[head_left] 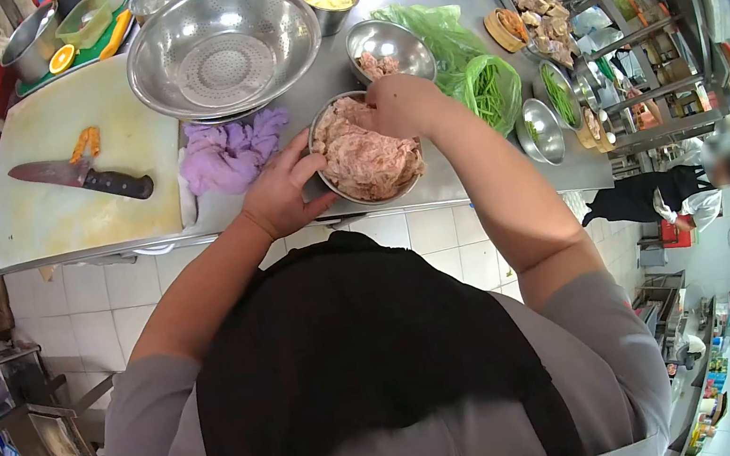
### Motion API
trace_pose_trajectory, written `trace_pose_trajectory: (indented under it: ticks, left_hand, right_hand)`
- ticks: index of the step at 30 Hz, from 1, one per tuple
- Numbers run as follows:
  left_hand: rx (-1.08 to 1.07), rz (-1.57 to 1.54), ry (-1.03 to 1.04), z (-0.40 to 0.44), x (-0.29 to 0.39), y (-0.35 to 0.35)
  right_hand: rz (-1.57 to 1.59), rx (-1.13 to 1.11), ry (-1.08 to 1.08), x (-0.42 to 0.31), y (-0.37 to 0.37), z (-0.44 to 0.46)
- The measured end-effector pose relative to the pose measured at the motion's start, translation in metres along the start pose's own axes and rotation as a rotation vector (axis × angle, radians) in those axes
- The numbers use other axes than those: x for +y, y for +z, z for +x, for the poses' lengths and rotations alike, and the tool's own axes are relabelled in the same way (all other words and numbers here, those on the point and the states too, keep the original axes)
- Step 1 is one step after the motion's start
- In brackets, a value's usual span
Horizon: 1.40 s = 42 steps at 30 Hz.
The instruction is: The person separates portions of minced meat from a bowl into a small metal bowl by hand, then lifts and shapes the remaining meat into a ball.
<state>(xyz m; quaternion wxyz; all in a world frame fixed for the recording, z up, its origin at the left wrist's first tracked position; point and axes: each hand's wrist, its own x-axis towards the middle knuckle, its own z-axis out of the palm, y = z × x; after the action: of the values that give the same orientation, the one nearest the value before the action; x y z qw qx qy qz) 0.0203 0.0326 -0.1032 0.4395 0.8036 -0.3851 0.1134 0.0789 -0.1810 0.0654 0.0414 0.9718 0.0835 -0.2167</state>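
A steel bowl [329, 197] full of pale pink minced meat [371, 162] stands near the table's front edge. My left hand [279, 192] grips the bowl's left rim, thumb and fingers at its side. My right hand [397, 101] is at the upper right of the same bowl, its fingers pointing down and hidden behind the hand and the meat. Just behind it is a second steel bowl [401, 36] with a small lump of minced meat [377, 65] inside. A purple cloth [229, 154] lies left of my left hand.
A knife [80, 178] lies on the cutting board [78, 106] at left. A large perforated steel colander [222, 50] stands behind the cloth. Green vegetables in a bag [489, 94], a steel bowl [541, 131] and meat pieces [538, 14] are at right. A person [665, 192] is farther off.
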Motion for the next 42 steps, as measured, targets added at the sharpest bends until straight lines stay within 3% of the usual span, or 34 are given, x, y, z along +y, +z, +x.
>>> trace_pose_trajectory:
  ticks: [3, 6, 9, 12, 18, 21, 24, 27, 30, 33, 36, 42]
  left_hand:
    - [0.131, -0.126, 0.024, 0.003, 0.014, -0.012]
    - [0.09, -0.513, -0.571, -0.003, -0.003, 0.007]
    - [0.081, -0.466, -0.685, 0.028, 0.002, 0.017]
    - [-0.007, -0.403, -0.707, 0.035, 0.008, 0.014]
    - [0.27, -0.237, -0.337, 0.014, 0.01, 0.04]
    - [0.203, -0.297, -0.242, 0.006, 0.005, 0.042]
    - [0.056, -0.378, -0.28, 0.004, 0.017, 0.032]
    - [0.131, -0.436, -0.256, 0.001, 0.034, 0.023]
    - [0.056, -0.117, -0.093, 0.007, 0.032, 0.028]
    - [-0.001, -0.037, -0.083, 0.012, 0.021, 0.034]
    - [0.01, -0.042, 0.032, 0.018, 0.007, 0.038]
    - [-0.03, -0.057, 0.0, 0.015, 0.004, 0.039]
  right_hand:
    - [0.181, 0.039, -0.198, 0.02, 0.013, 0.024]
    - [0.166, -0.004, -0.262, 0.019, 0.016, 0.03]
    - [-0.189, -0.023, -0.239, -0.024, 0.005, 0.016]
    - [-0.251, -0.062, -0.263, -0.036, 0.006, 0.016]
    - [-0.203, 0.083, -0.302, -0.043, 0.022, 0.003]
    - [-0.196, 0.116, -0.32, -0.042, 0.037, 0.009]
    - [-0.214, 0.068, -0.354, -0.04, 0.034, 0.014]
    - [-0.167, -0.113, -0.285, -0.036, 0.01, 0.011]
    - [-0.024, -0.018, -0.301, -0.013, 0.013, 0.012]
    - [-0.207, 0.049, -0.327, -0.01, 0.012, 0.0]
    - [-0.268, -0.009, -0.262, -0.025, 0.01, -0.004]
    - [-0.26, 0.001, -0.287, -0.026, 0.021, 0.005]
